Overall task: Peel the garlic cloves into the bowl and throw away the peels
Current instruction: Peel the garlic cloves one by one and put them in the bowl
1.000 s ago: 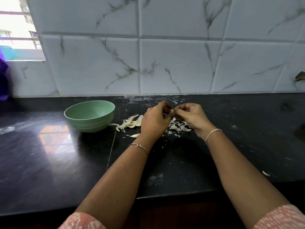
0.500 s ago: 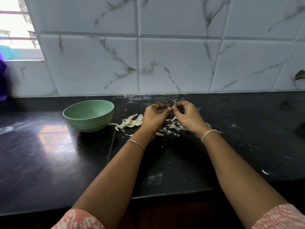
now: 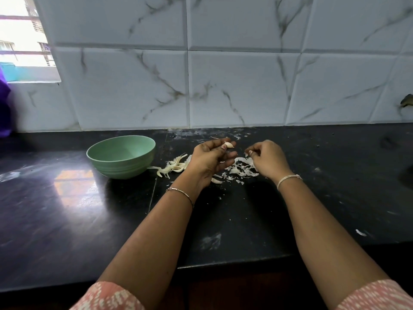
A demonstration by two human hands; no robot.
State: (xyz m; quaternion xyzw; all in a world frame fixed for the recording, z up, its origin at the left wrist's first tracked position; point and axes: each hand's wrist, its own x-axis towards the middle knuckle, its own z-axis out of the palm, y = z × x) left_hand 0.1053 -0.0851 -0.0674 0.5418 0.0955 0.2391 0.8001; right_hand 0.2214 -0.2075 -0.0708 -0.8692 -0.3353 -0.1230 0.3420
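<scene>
Centre frame, the left hand (image 3: 210, 162) pinched a clove (image 3: 229, 144), the right hand (image 3: 268, 158) a peel scrap (image 3: 250, 152). Held by fingertips, the clove could slip and miss the bowl (image 3: 121, 167).

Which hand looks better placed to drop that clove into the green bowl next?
Probably the left hand: it holds the garlic clove and is nearer the bowl. The right hand is farther away, pinching a scrap of peel.
</scene>
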